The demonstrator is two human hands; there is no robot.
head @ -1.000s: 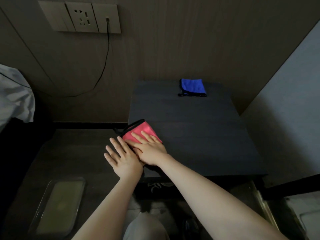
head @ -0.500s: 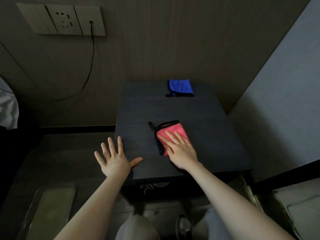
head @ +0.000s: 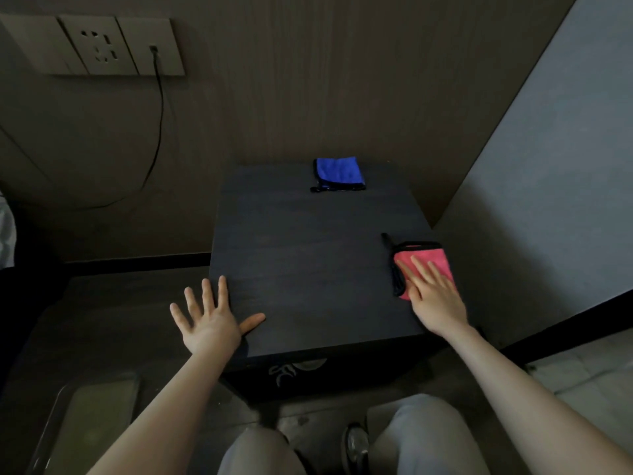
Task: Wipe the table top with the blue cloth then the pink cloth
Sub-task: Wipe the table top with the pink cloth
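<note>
Two hands, both flat with fingers straight. Right hand [head: 435, 296] presses pink cloth [head: 426, 265] at table [head: 308, 269] right edge. Left hand [head: 210, 320], fingers spread, rests on front-left corner.

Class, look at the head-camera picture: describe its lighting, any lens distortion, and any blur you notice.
Head view: dim overall, the dark table top showing little detail while the blue cloth and pink cloth stand out; wide-angle bending tilts the wall socket panel; the right hand on the pink cloth is slightly soft, the left hand sharper.
</note>
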